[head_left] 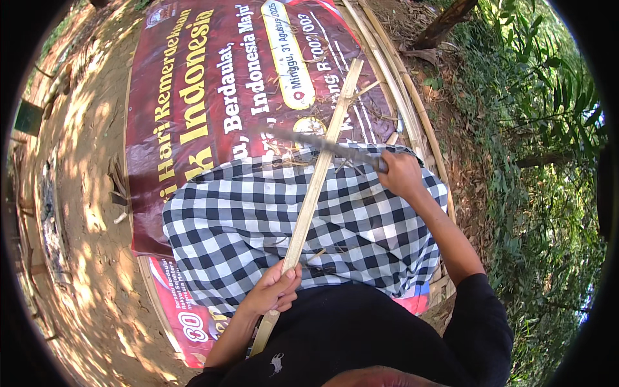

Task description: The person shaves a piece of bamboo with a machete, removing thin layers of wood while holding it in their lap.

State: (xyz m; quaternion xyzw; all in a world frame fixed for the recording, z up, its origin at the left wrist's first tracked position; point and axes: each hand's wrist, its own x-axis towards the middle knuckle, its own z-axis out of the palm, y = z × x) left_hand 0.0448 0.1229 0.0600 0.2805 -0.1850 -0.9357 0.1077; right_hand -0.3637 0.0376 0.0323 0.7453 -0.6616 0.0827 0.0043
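Observation:
A long, pale split bamboo strip (308, 206) slants from beside my body up and away to the right. Near its lower end my left hand (274, 290) is wrapped round it. My right hand (401, 173) grips the handle end of a long-bladed knife (303, 138), its blade pointing left and smeared by motion. In this view the blade crosses the strip in its upper half; whether it touches the strip I cannot tell. Beneath both lies a black-and-white checked cloth (225, 219), spread over my lap, with a few shavings on it.
A dark red printed banner (151, 116) covers the surface ahead, strewn with thin shavings. Bamboo poles (405, 97) run along its right edge. Bare sunlit soil (90, 187) lies to the left, with wood pieces (118, 184) near the banner. Green plants (541, 97) grow on the right.

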